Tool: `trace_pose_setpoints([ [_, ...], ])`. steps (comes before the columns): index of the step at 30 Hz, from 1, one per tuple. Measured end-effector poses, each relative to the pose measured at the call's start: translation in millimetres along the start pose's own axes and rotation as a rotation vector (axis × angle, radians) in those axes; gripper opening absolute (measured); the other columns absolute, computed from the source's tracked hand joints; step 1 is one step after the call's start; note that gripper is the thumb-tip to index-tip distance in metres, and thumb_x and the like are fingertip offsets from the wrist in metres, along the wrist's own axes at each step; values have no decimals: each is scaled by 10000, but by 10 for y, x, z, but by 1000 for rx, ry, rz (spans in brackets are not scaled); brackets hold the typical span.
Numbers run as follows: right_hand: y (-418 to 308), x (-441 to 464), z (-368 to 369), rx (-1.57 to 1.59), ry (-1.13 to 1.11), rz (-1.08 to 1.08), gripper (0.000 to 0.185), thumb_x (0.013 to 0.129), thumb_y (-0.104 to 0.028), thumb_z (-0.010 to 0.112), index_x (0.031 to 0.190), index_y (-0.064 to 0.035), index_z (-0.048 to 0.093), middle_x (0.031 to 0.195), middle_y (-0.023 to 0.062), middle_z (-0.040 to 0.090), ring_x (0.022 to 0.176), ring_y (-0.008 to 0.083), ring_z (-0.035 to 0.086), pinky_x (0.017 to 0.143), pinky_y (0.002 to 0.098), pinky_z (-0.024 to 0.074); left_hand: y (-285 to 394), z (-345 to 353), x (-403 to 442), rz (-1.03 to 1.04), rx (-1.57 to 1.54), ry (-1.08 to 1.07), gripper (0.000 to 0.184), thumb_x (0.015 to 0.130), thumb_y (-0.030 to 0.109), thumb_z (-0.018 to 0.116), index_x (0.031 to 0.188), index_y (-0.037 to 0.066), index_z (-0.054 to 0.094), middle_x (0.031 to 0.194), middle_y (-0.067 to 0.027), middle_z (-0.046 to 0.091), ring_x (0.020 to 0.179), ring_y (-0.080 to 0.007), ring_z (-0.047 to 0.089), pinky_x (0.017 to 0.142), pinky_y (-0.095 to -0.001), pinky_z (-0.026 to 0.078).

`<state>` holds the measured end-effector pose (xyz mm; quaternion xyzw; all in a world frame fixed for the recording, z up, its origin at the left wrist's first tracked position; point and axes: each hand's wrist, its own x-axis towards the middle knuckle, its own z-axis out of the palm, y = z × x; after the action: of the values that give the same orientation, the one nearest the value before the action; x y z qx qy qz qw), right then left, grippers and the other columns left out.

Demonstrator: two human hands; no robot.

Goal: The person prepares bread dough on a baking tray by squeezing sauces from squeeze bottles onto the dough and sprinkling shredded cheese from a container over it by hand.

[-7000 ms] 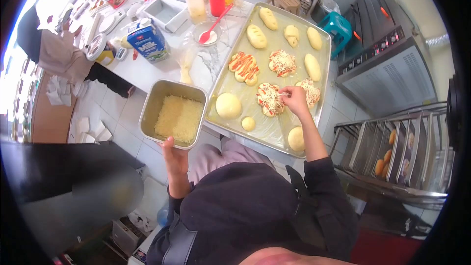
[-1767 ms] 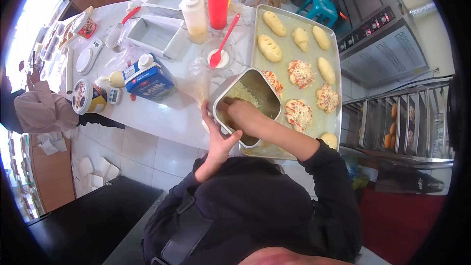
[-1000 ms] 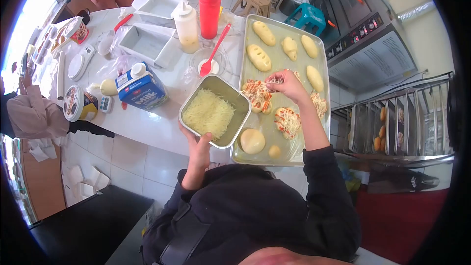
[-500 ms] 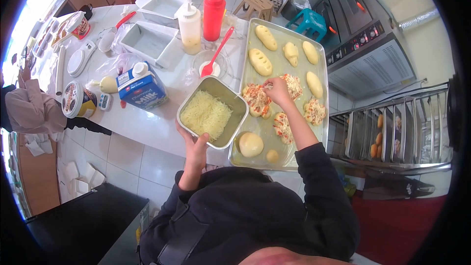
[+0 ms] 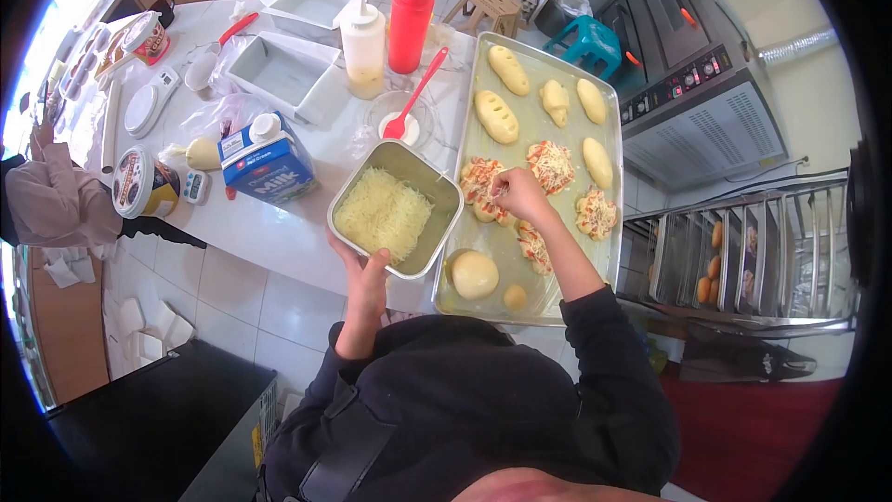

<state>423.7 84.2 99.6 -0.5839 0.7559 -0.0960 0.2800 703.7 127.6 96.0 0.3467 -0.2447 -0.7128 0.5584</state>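
Observation:
My left hand [image 5: 365, 281] grips the near edge of a square metal container [image 5: 437, 256], thumb over the rim. Grated cheese [image 5: 383, 214] fills much of it. Above the baking tray [image 5: 548, 313], my right hand [image 5: 520, 195] has its fingers pinched together over a topped bun [image 5: 483, 184]; whatever they hold is too small to make out. Other topped buns [image 5: 551, 167] lie close by, with shreds of cheese and orange-red bits on them. Plain shaped dough pieces [image 5: 496, 117] and a round dough ball [image 5: 475, 275] share the tray.
Left of the container stand a milk carton [image 5: 268, 160], a bowl with a red spatula [image 5: 409, 102], a red squeeze bottle [image 5: 410, 28] and white loaf tins [image 5: 283, 74]. An oven [image 5: 697, 84] and tray rack [image 5: 743, 256] are at right. A co-worker's sleeve [image 5: 60, 186] shows at far left.
My right hand has moved slightly left and down over the topped bun, uncovering more of the bun behind it. The container in my left hand has shifted a little left.

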Motion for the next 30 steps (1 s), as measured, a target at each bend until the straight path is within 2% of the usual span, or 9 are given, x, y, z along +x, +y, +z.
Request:
trace_pose_setpoints([
  [4, 27, -42, -14, 54, -119, 5, 199, 619, -34, 660, 817, -42, 669, 763, 121, 645, 706, 215, 617, 683, 306, 489, -12, -11, 7, -2, 3, 8, 831, 736, 91, 591, 1370, 201, 65, 1347, -88, 243, 1257, -273, 264, 1008, -428, 280],
  [8, 131, -10, 92, 149, 48, -77, 166, 642, -21, 650, 808, -14, 656, 781, 105, 655, 716, 191, 622, 678, 293, 491, -10, -4, 9, -6, 7, 14, 833, 734, 92, 592, 1371, 200, 65, 1347, -88, 243, 1260, -271, 258, 1012, -425, 274],
  [11, 88, 10, 102, 153, 69, -74, 149, 654, -11, 639, 803, -4, 647, 787, 98, 655, 731, 185, 625, 682, 285, 490, -26, -55, 36, -6, 11, 10, 941, 711, 33, 578, 1383, 225, -52, 1342, -101, 225, 1242, -271, 277, 976, -412, 326],
  [14, -69, 18, 51, 173, 141, -76, 160, 658, 6, 620, 816, 0, 637, 785, 104, 652, 742, 193, 628, 693, 285, 491, -10, -26, 21, 16, 6, -2, 838, 733, 98, 600, 1372, 194, 65, 1350, -85, 241, 1261, -267, 255, 1020, -418, 261],
  [16, -131, 66, 44, 242, 257, -167, 172, 660, 14, 606, 830, 2, 632, 783, 110, 651, 742, 201, 629, 699, 291, 493, 12, -13, 16, 3, -8, 4, 842, 734, 96, 602, 1374, 194, 63, 1350, -85, 243, 1260, -266, 258, 1020, -417, 262],
  [20, -127, 195, 96, 227, 225, -214, 201, 660, 39, 577, 853, 6, 627, 786, 123, 650, 735, 213, 632, 693, 296, 500, 31, -28, 3, 0, -28, 3, 848, 736, 89, 603, 1379, 199, 61, 1350, -87, 249, 1256, -267, 268, 1017, -418, 267],
  [23, -181, 261, 78, 159, 234, -173, 212, 659, 58, 557, 853, 9, 626, 797, 126, 652, 731, 217, 635, 686, 293, 503, 59, -39, -1, 4, -26, -4, 907, 724, 49, 573, 1381, 212, -32, 1331, -117, 232, 1234, -277, 286, 981, -416, 323],
  [26, -206, 330, 17, 154, 245, -118, 222, 657, 71, 540, 851, 8, 626, 803, 125, 654, 732, 214, 639, 678, 287, 505, 68, -57, -7, 7, -33, -6, 914, 723, 53, 585, 1381, 210, -31, 1332, -116, 231, 1236, -276, 283, 983, -418, 322],
  [30, -98, 410, 80, 197, 272, -122, 222, 660, 75, 536, 849, 4, 628, 790, 122, 653, 723, 205, 640, 669, 280, 507, 56, -65, -25, 32, -30, -2, 836, 747, 82, 585, 1382, 210, 57, 1355, -84, 246, 1255, -262, 273, 1012, -417, 278],
])
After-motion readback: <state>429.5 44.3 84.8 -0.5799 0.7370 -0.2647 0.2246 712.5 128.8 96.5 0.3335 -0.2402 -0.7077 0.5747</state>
